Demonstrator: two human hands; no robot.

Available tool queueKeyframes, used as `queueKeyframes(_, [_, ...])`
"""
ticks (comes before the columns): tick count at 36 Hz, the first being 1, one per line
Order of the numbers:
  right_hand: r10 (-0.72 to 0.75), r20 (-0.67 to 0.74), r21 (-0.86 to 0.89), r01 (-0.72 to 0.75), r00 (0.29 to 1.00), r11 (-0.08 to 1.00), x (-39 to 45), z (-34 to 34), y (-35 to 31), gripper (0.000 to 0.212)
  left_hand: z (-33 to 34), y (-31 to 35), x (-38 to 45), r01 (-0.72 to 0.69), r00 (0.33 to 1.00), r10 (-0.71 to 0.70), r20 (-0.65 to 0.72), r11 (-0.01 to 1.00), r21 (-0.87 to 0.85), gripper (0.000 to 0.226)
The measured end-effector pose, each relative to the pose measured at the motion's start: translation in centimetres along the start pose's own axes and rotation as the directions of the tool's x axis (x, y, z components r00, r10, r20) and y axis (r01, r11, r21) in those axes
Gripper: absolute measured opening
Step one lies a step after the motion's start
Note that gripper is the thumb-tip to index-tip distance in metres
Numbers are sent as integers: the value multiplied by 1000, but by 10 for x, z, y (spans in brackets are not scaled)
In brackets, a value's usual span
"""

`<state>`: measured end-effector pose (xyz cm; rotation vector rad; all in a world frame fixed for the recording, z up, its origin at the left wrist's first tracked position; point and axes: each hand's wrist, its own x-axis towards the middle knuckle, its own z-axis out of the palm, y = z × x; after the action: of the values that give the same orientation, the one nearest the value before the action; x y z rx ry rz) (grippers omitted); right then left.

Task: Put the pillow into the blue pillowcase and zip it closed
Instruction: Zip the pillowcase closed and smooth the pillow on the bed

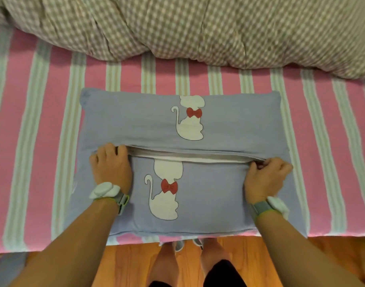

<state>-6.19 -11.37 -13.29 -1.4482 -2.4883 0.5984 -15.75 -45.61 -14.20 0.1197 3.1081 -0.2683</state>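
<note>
Both ends of the blue pillowcase opening are pinched: left hand at nine o'clock, right hand at three, fingertips hidden in fabric; white pillow barely seen.

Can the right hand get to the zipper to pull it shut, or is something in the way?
Probably yes. The right hand already pinches the right end of the open zipper slit on the blue pillowcase, and nothing lies across the slit. The left hand grips its other end. The zipper pull itself isn't visible.

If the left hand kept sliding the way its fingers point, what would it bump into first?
Probably the upper flap of the blue pillowcase: the left hand points up the bed, fingers curled at the open zipper.
</note>
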Motion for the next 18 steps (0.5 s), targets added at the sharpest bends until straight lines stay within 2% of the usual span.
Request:
queueKeyframes(2, [113, 0, -1, -113, 994, 994, 0, -3, -3, 28, -3, -2, 2, 115, 987, -108, 115, 992, -55, 20])
queueKeyframes(4, [139, 103, -82, -131, 985, 988, 0, -5, -4, 32, -6, -3, 3, 213, 961, -188, 204, 970, -113, 39])
queueKeyframes(5, [95, 167, -121, -75, 981, 990, -5, -3, -7, 35, -8, -7, 2, 245, 954, -215, 211, 961, -130, 45])
queueKeyframes(7, [-163, 281, -122, 204, 946, 971, -22, 1, -9, 33, -11, -4, 1, 324, 931, -279, 237, 929, -178, 51])
queueKeyframes(8, [-326, 329, -79, 370, 886, 926, -37, 4, -12, 28, -13, -4, 2, 368, 915, -317, 251, 910, -192, 52])
queueKeyframes(9, [-457, 398, -32, 510, 795, 859, -54, 8, -12, 29, -13, -2, 2, 404, 902, -350, 254, 891, -207, 51])
queueKeyframes(10, [-546, 464, 9, 612, 698, 791, -70, 13, -12, 38, -14, -1, 2, 437, 890, -379, 253, 868, -236, 48])
queueKeyframes(11, [-596, 528, 39, 684, 605, 729, -85, 19, -11, 49, -12, 0, 2, 467, 879, -405, 253, 841, -274, 44])
queueKeyframes(12, [-599, 581, 31, 721, 551, 693, -96, 23, -9, 56, -10, 4, -2, 484, 873, -424, 240, 812, -327, 38])
queueKeyframes(13, [-592, 613, 10, 743, 524, 669, -103, 27, -8, 60, -8, 6, -5, 479, 878, -427, 216, 784, -394, 31])
queueKeyframes(15, [-578, 624, -44, 762, 526, 646, -106, 34, -8, 63, -7, 10, -18, 376, 925, -355, 137, 795, -476, 19])
queueKeyframes(16, [-569, 626, -75, 768, 533, 636, -105, 39, -13, 64, -5, 9, -27, 303, 952, -287, 105, 838, -454, 22])
queueKeyframes(18, [-508, 643, -161, 750, 573, 642, -92, 44, -23, 64, -4, 11, -45, 132, 989, -103, 102, 930, -343, 45])
